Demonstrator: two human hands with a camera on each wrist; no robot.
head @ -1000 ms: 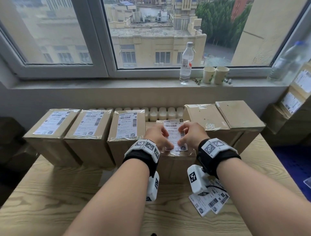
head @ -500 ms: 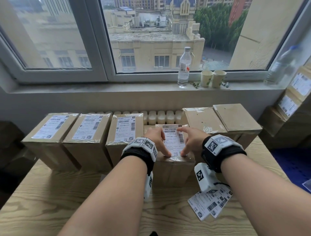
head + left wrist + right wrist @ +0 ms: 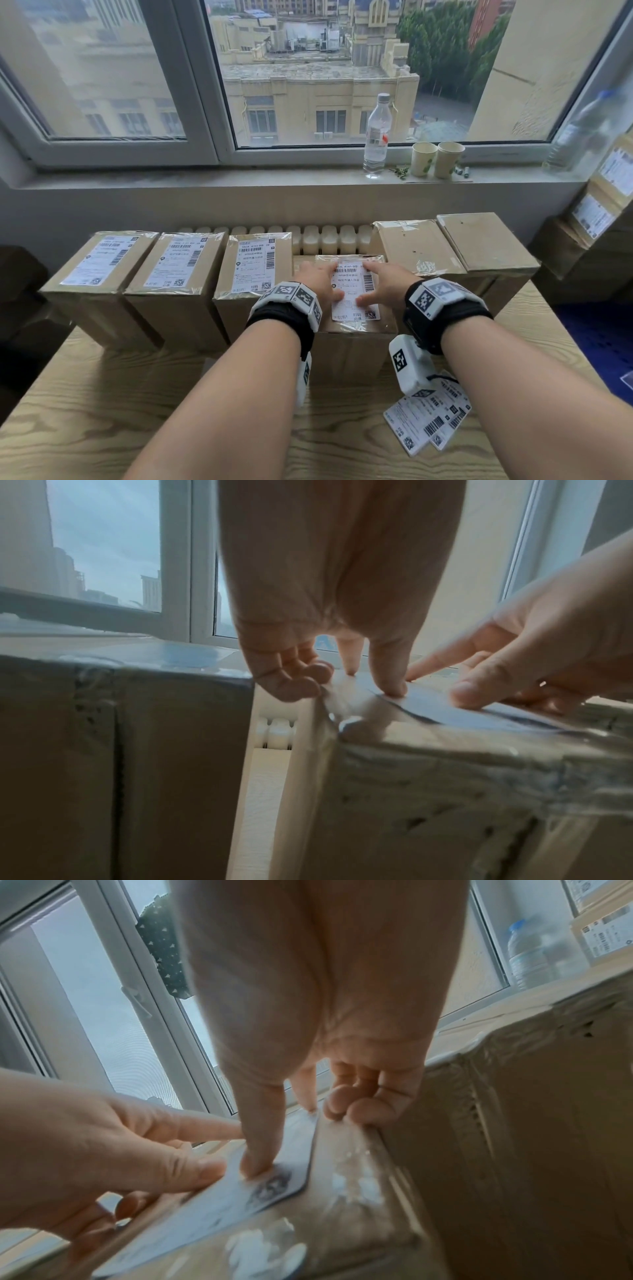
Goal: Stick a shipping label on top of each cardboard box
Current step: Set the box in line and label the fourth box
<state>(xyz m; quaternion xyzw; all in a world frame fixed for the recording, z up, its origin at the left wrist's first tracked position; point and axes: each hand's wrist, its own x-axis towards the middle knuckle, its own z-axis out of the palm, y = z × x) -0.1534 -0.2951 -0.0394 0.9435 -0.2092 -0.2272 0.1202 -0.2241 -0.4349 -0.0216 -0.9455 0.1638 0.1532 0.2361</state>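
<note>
Six cardboard boxes stand in a row on the wooden table. The three on the left carry white shipping labels. On the fourth box lies a label. My left hand and right hand press it flat with thumbs and forefingers. The left wrist view shows my left hand on the label; the right wrist view shows my right hand on the label. The two boxes at the right have bare tops. Spare labels lie under my right forearm.
A radiator runs behind the boxes below the windowsill. On the sill stand a water bottle, two paper cups and a larger bottle. More labelled boxes are stacked at the far right.
A second ago both hands held the label by its lower edge just above the fourth box. It now lies flat on the top, and my fingers have spread out over it.
</note>
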